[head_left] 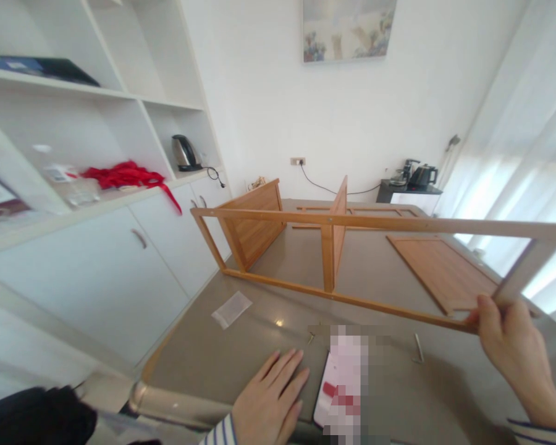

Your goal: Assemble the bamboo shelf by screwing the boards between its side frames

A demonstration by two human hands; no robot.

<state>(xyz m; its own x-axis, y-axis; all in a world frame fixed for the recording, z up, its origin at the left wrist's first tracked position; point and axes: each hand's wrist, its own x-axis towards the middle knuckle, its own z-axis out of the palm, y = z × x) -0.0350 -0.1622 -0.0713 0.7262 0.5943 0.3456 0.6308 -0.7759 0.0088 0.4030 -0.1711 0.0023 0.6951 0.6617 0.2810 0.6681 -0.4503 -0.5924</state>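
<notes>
My right hand (514, 346) is closed around the near right corner of a wooden shelf frame (328, 259), gripping its lower rail. The frame stands on its side on the table, with two wooden boards, a left one (259, 232) and a middle one (339, 225), reaching back from it. Palm down, my left hand (273, 395) rests on the tabletop with its fingers stretched out. Just right of it lies a phone (324, 389), partly covered by blurred blocks. An L-shaped hex key (417, 348) lies between the phone and my right hand.
A loose wooden panel (445, 266) lies behind the frame on the grey table (189, 358). A clear plastic bag (232, 309) and a small metal piece (311, 337) are on the near side. White cabinets (97, 259) stand left; another slatted frame (384, 212) lies farther back.
</notes>
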